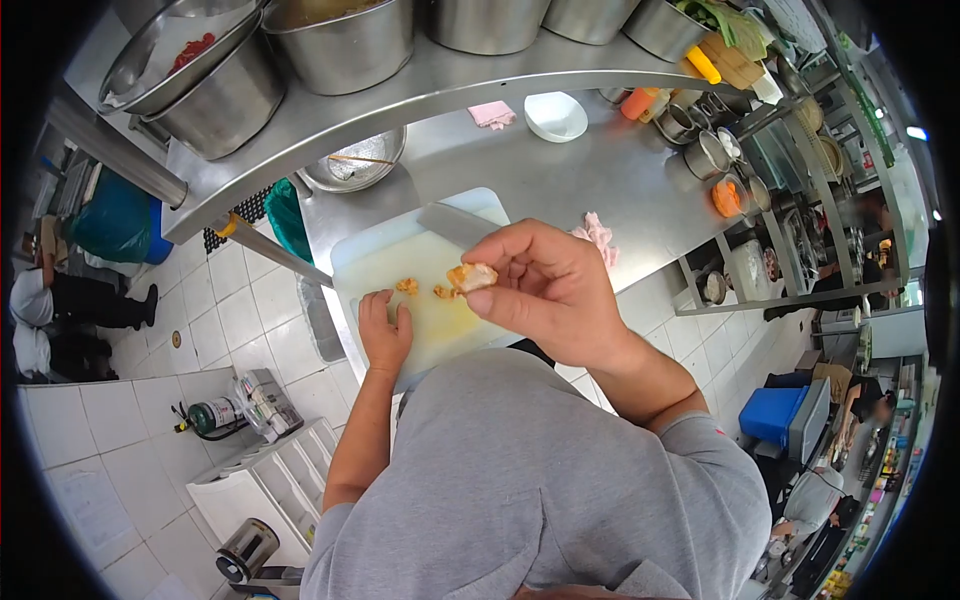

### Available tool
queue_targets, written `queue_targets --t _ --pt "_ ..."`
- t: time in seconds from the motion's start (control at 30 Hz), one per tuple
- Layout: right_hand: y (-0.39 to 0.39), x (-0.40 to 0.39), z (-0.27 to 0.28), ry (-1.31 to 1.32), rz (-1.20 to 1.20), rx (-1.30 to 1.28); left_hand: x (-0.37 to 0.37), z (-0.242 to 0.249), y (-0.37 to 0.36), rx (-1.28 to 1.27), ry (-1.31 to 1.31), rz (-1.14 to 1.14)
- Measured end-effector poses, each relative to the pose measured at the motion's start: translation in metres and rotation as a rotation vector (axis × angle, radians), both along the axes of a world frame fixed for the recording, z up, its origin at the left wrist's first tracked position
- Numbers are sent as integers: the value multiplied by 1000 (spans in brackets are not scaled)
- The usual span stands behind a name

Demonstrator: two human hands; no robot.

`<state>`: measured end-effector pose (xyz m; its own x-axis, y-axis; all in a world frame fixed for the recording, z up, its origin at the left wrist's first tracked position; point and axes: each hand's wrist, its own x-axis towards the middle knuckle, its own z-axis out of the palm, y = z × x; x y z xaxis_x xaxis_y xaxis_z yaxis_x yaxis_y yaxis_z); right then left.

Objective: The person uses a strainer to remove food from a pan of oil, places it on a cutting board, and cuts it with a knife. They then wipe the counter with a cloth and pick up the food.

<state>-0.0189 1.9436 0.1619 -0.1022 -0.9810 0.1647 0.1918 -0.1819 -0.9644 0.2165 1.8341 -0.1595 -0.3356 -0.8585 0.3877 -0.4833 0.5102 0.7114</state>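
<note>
My right hand (555, 295) is raised over the cutting board and pinches a piece of breaded chicken (474, 277) between thumb and forefinger, its pale inside showing. A knife (458, 224) shows its broad blade beyond that hand, over the far part of the board; the handle is hidden behind the hand. On the white cutting board (350, 252), stained yellow in the middle, lie small golden crumbly pieces (407, 286). My left hand (384, 332) rests at the board's near left side, thumb apart from the fingers, close to those pieces.
The board lies on a steel table (440, 150). A metal bowl (355, 165), a white bowl (556, 117) and pink cloths (596, 238) stand or lie around it. Overhead, a steel shelf (480, 72) carries deep metal containers (345, 45). Other people (90, 290) are farther off.
</note>
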Motion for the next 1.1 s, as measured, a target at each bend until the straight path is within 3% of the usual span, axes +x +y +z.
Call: queue_targets --t 0.2,0.27,0.4,0.47,0.5,0.63,0.7,0.83,0.9,0.97,1.03,1.1 --pt "15 0 46 -109 163 -219 5 -17 -3 -40 -27 -30" --pt "12 -12 71 -51 431 -451 0 -14 0 13 31 -21" --pt "18 -7 96 -103 563 -526 1 -16 0 33 44 -29" --pt "20 6 85 -365 611 -667 0 -22 0 42 71 -32" --pt "23 7 86 -426 703 -606 -2 -24 -1 65 77 -10" --pt "30 3 97 -376 620 -558 -3 1 5 82 29 -28" --pt "19 12 84 -386 626 -788 -2 1 5 86 22 -16" --pt "14 -2 92 -274 618 -906 -2 0 4 62 23 -40" --pt "34 -21 113 -124 631 -582 -1 -2 6 80 41 -27" --pt "29 -29 103 -112 525 -628 0 0 7 73 36 -38" --pt "35 -41 83 -53 243 -470 2 -5 5 81 38 -39" --pt "31 -66 61 58 -44 -119 1 -8 6 111 53 -28"
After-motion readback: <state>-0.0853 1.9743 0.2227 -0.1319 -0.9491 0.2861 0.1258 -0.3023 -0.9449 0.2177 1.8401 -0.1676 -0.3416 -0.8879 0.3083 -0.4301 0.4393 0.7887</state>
